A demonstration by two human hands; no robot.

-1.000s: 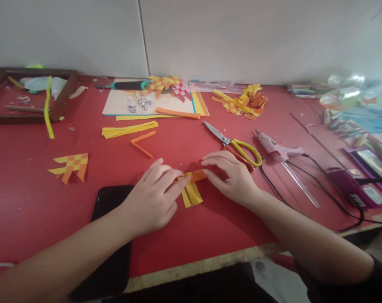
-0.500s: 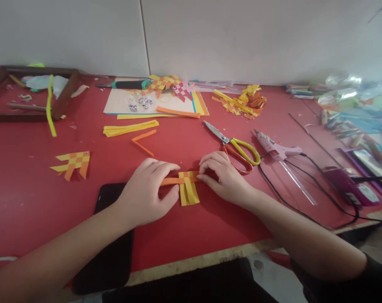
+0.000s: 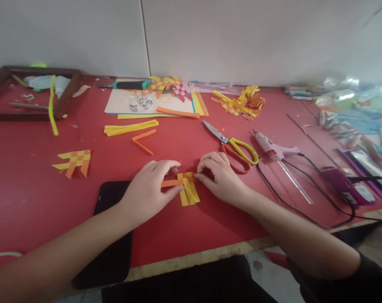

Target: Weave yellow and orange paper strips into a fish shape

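Note:
Between my hands lies a small weave of yellow and orange paper strips (image 3: pixel 189 191), its yellow ends hanging toward me. My left hand (image 3: pixel 149 183) curves around its left side, thumb tip on the weave and fingers arched above. A loose orange strip (image 3: pixel 172 183) runs out leftward between that thumb and fingers. At the upper right corner, my right hand (image 3: pixel 218 174) pinches the weave's edge with thumb and curled fingers. A finished woven paper fish (image 3: pixel 77 162) rests to the left.
Scissors (image 3: pixel 235 145) and a pink glue gun (image 3: pixel 273 147) with its cord lie right. A black phone (image 3: pixel 110 244) sits under my left forearm. Behind are yellow strips (image 3: pixel 131 127), a folded orange strip (image 3: pixel 143 141), paper scraps (image 3: pixel 248 103) and a wooden frame (image 3: pixel 67 94).
My left thumb has moved right onto the weave. The orange strip no longer shows across the yellow strips, and its end at the right has gone from view.

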